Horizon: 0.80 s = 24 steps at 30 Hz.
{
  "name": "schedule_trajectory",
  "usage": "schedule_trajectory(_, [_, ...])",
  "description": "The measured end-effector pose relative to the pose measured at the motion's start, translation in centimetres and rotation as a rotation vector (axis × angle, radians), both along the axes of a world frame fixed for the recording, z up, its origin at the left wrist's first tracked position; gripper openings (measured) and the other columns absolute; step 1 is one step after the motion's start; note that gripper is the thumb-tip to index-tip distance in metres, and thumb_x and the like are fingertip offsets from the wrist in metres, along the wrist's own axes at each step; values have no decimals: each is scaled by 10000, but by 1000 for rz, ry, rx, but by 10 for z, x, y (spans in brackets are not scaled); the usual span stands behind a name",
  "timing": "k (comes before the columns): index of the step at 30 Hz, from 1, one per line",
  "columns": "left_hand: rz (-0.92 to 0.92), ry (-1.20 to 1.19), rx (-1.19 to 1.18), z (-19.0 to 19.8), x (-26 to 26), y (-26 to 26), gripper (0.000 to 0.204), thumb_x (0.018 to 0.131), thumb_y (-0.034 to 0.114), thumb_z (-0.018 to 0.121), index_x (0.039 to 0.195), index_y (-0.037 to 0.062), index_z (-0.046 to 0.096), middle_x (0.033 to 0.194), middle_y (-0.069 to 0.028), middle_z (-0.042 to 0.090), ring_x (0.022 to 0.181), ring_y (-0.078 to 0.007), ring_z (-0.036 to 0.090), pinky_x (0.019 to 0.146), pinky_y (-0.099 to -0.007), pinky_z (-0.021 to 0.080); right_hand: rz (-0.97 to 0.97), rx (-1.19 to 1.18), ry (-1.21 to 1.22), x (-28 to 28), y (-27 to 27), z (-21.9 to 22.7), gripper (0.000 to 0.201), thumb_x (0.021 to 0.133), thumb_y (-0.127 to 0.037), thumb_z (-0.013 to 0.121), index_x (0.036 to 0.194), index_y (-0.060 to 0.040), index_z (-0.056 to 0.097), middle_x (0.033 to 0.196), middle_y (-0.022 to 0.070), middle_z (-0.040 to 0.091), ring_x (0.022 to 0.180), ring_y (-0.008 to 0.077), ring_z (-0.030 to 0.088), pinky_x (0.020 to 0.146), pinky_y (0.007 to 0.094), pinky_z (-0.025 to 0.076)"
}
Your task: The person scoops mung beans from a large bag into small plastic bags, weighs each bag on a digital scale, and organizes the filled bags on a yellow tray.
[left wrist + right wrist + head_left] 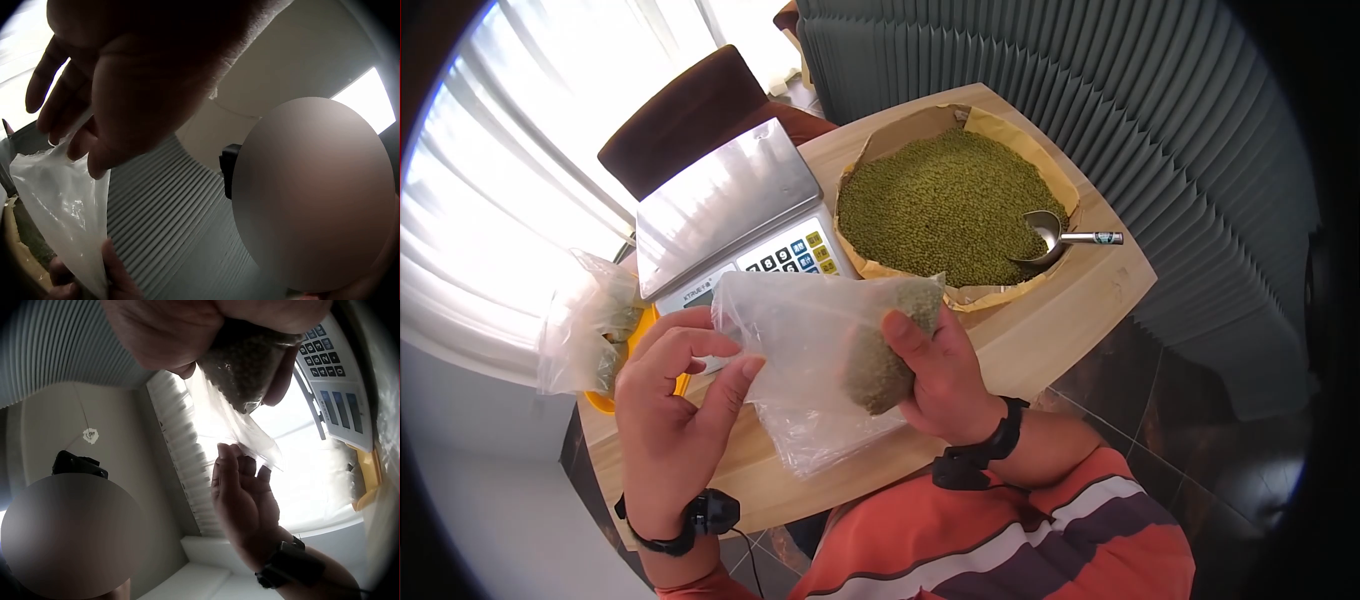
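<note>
A clear plastic bag (795, 320) with green mung beans (875, 372) bunched at one end is held up over the table. My right hand (950, 385) grips the bean-filled end, thumb across its near side. At the other, flat end, my left hand (670, 400) pinches the bag's edge between thumb and fingers. In the left wrist view the bag (62, 200) stretches down from the left fingers to the right hand. The right wrist view shows the beans packed tight in a corner under the right palm. Beneath lies a stack of flat plastic bags (820, 435).
A digital scale (725, 215) with a steel platform stands back left. Right of it, an open paper sack (1055, 180) holds loose mung beans and a metal scoop (1090, 238). A yellow basket (600, 403) with filled bags (595, 330) is at the left edge. A brown chair (690, 120) stands behind.
</note>
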<state>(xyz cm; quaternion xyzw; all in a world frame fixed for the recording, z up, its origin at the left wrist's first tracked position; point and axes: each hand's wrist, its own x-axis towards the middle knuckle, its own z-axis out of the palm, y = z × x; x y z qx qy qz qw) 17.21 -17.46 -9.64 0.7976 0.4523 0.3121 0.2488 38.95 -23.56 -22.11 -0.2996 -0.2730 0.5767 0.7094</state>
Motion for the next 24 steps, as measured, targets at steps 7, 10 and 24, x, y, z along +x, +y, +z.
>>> schedule_trajectory(7, [75, 39, 163, -5, 3, 3, 209, 868, 65, 909, 956, 11, 727, 1184, -133, 770, 1048, -236, 723, 917, -350, 556, 5, -1, -10, 1, -1, 0, 491, 1120, -415, 707, 1409, -35, 597, 1256, 47, 715, 1123, 118, 682, 982, 314, 567])
schedule_trajectory(10, [32, 29, 252, -5, 2, 3, 225, 863, 60, 912, 961, 11, 716, 1198, -153, 758, 1074, -255, 730, 941, -350, 561, 2, -6, -3, 1, -1, 0, 493, 1119, -414, 710, 1410, -35, 589, 1253, 45, 714, 1123, 116, 682, 978, 314, 570])
schedule_trajectory(24, [29, 2, 480, -5, 4, 4, 158, 889, -40, 851, 926, 6, 705, 1150, -140, 731, 1029, -234, 714, 879, -336, 562, -16, -19, 27, -1, 0, 0, 478, 1112, -401, 725, 1398, -40, 597, 1250, 38, 711, 1133, 117, 676, 994, 316, 560])
